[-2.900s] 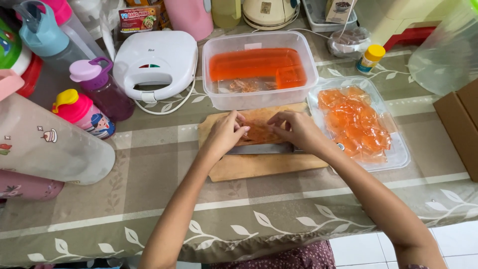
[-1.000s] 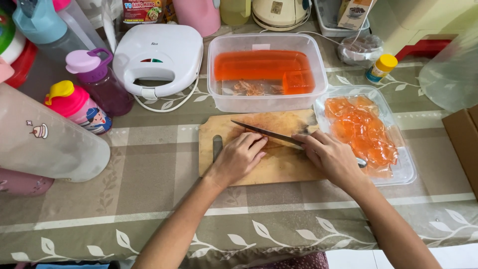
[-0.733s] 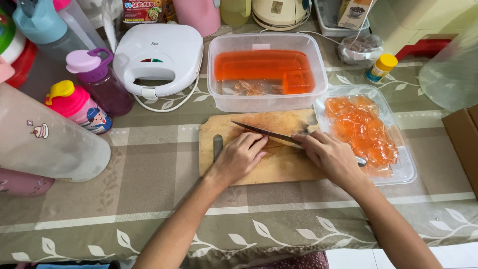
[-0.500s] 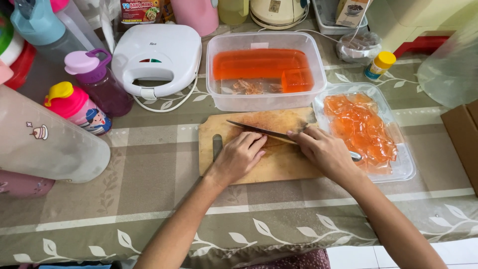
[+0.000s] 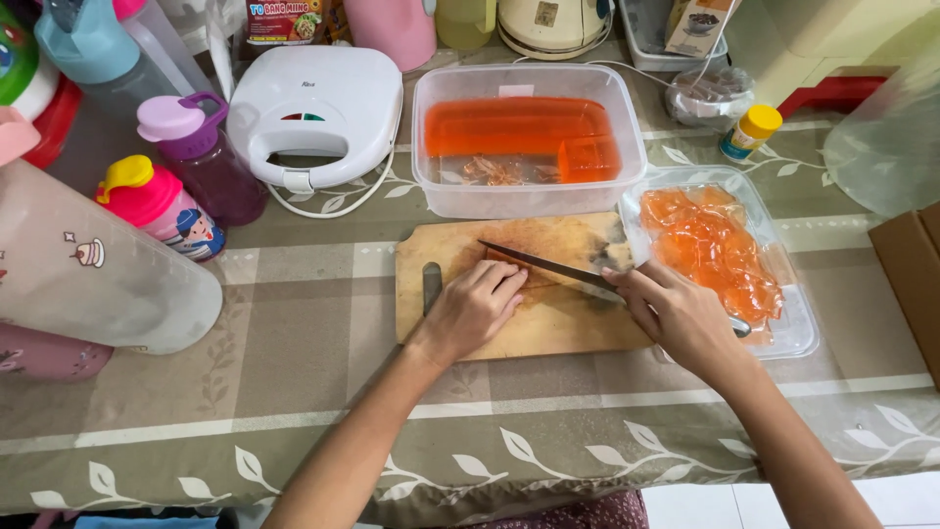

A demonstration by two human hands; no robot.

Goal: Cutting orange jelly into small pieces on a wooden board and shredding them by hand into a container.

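The orange jelly piece [image 5: 517, 271] lies flat on the wooden cutting board [image 5: 548, 328], near the board's middle, partly covered by fingertips. The left hand [image 5: 473, 309] rests palm-down on the board with its fingers pressed together on the near edge of the piece; it grips nothing, it only pins the piece down. The knife [image 5: 548, 266] lies across the piece at a shallow angle, tip pointing up-left, dark blade touching the jelly's top. The right hand [image 5: 676, 313] is closed around the knife handle at the board's right edge; the handle itself is hidden inside the fist.

Just beside the board on the right sits a clear shallow tray [image 5: 798, 338] holding a heap of cut orange jelly slices [image 5: 710, 250]; the right hand overlaps its near-left corner. Directly behind the board, touching or nearly touching its far edge, stands a clear rectangular tub [image 5: 529, 201] containing 1 larger block of orange jelly [image 5: 519, 132].

To the left of the tub stands a white sandwich maker [image 5: 313, 108] with its cord looped in front. Further left are a purple bottle [image 5: 196, 157], a pink bottle with a yellow spout [image 5: 157, 206] and a large translucent jug lying on its side [image 5: 98, 284]. A small yellow-capped bottle [image 5: 749, 132] stands behind the tray. Everything rests on a table with a green leaf-patterned cloth [image 5: 294, 392].
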